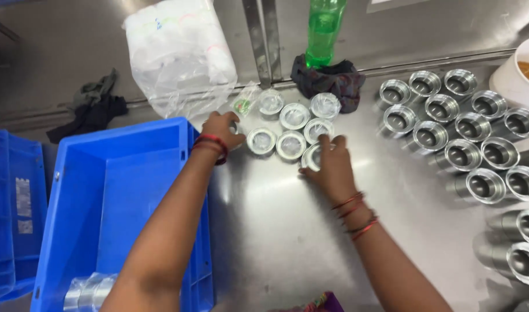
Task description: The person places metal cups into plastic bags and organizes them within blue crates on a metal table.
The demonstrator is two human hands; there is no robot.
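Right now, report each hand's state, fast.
Left hand: fingers curled at the edge of the wrapped metal rings; a grasp cannot be told.
Right hand: closed around one wrapped ring at the cluster's near edge.

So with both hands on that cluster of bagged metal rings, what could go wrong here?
The right hand grips one wrapped ring tilted on its edge; the slick plastic wrap might let it slip onto the steel table. The left hand reaches close beside the blue crate and could catch on its rim. A sweep could also knock the green bottle standing just behind the cluster.
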